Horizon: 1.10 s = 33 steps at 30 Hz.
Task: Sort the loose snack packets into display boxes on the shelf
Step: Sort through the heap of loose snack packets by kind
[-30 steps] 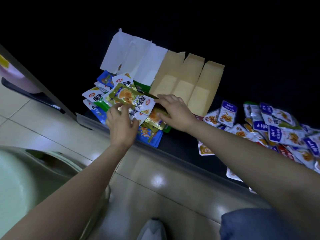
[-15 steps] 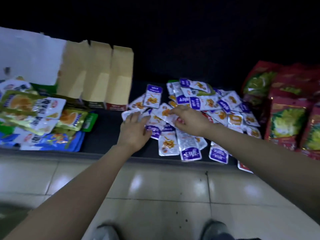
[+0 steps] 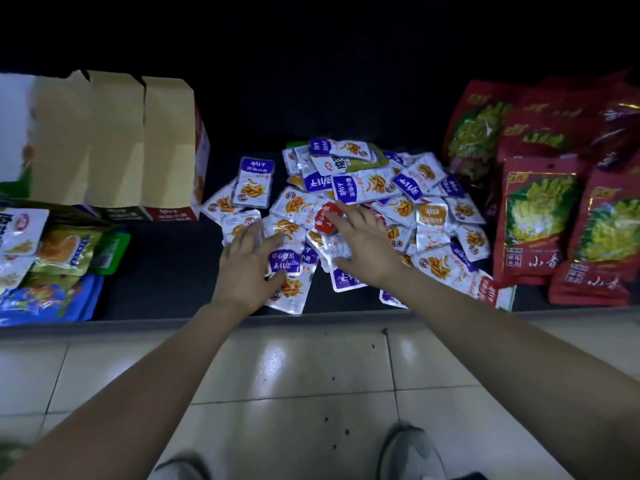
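Note:
A heap of small silver-and-purple snack packets [image 3: 372, 188] lies on the dark bottom shelf [image 3: 166, 268]. My left hand [image 3: 247, 268] lies flat with spread fingers on the heap's front-left packets, beside a purple-labelled packet [image 3: 284, 263]. My right hand [image 3: 363, 244] rests with straight fingers on the heap's middle, fingertips at a red packet [image 3: 325, 221]. Neither hand grips anything. A row of open cardboard display boxes [image 3: 114, 140] stands at the left, flaps up.
Green, yellow and blue packets [image 3: 59, 258] are stacked at the far left of the shelf. Large red bags with a cabbage picture [image 3: 540, 216] stand at the right. Pale floor tiles [image 3: 294, 375] and my shoes [image 3: 408, 452] are below the shelf edge.
Both hands left the left-hand stack and moved right onto the purple packet heap. My view turned right and came closer, and the red bags came into sight.

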Tool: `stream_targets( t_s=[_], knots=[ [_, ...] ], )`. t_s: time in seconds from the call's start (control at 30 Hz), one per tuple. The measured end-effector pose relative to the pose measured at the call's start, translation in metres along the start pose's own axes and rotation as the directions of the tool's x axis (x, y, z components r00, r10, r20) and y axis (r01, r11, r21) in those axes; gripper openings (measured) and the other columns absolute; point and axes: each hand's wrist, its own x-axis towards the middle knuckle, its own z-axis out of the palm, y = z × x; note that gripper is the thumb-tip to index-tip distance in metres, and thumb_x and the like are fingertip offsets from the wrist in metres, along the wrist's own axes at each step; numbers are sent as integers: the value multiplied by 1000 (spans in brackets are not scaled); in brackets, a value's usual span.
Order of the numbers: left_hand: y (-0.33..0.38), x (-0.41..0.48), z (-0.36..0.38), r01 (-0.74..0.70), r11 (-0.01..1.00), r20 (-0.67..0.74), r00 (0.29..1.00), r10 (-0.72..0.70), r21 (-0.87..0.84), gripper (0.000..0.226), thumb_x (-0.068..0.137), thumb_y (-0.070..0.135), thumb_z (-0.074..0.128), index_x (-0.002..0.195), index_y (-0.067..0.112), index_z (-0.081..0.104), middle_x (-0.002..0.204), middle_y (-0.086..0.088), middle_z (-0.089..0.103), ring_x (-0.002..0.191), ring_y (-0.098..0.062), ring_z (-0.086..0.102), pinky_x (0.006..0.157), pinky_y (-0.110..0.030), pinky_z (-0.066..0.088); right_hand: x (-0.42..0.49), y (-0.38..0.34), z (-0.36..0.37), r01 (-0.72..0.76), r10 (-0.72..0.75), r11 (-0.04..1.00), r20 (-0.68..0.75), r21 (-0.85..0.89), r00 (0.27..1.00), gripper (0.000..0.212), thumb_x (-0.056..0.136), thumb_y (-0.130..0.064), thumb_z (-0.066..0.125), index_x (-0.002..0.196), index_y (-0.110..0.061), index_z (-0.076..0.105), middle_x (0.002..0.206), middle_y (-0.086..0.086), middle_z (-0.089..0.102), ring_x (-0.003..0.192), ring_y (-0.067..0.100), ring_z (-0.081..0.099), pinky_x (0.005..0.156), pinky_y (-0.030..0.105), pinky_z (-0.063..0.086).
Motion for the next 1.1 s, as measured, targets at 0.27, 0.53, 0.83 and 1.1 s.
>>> stream_targets(
  t_s=[0.27,0.53,0.83,1.1],
  knots=[
    [4,5,-4,34,999,37,999,-34,11,65,89,42,64,147,30,38,162,-6,14,149,-27,4,118,-46,10,1,-6,-12,-313,391,756,-12,575,920,93,73,-1,81,149,-17,29,141,12,38,125,26,47,104,35,43],
    [21,14,-7,-23,995,-157,988,7,-101,40,89,23,65,128,14,61,134,-13,48,127,-32,34,105,-38,28,-9,20,-37,-297,657,332,6,895,754,36,88,-14,71,119,-9,54,106,11,66,99,27,64,91,46,54],
    [69,17,-15,248,562,191,969,-158,-789,27,90,22,68,114,18,56,101,-7,66,81,-15,67,64,-25,56,-7,-8,-26,-332,442,139,242,933,864,35,88,-6,69,113,-13,46,106,14,63,85,25,66,66,31,58],
    [15,15,-15,332,617,-61,848,-527,-713,29,97,15,56,124,7,46,110,-9,61,96,-27,62,79,-36,51,20,-8,-9,-207,252,845,-26,493,967,54,91,-19,65,141,-16,44,141,9,46,129,24,40,107,36,33]
  ],
)
